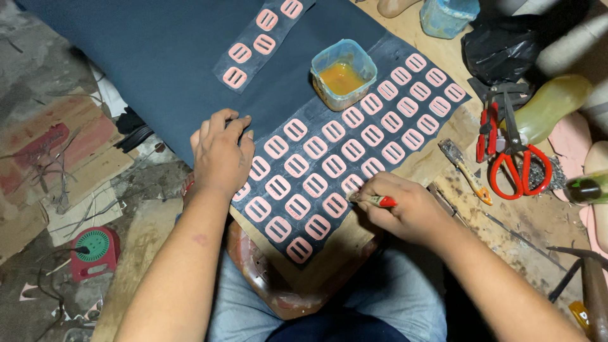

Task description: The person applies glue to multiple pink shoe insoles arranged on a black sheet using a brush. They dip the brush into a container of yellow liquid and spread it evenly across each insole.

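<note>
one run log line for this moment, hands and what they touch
left hand: flat on dark sheet | right hand: grips red-handled brush at pink buckle pieces | glue tub: open, on sheet

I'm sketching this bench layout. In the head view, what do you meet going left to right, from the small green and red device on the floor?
Green and red device → left hand → glue tub → right hand holding a red-handled brush → loose brush → red scissors.

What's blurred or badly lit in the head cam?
Head view: centre is sharp and evenly lit, with the left hand pressing the dark sheet of pink buckle pieces and the right hand gripping a red-handled brush; the top right corner is smeared and out of focus; the floor at left is dim.
</note>
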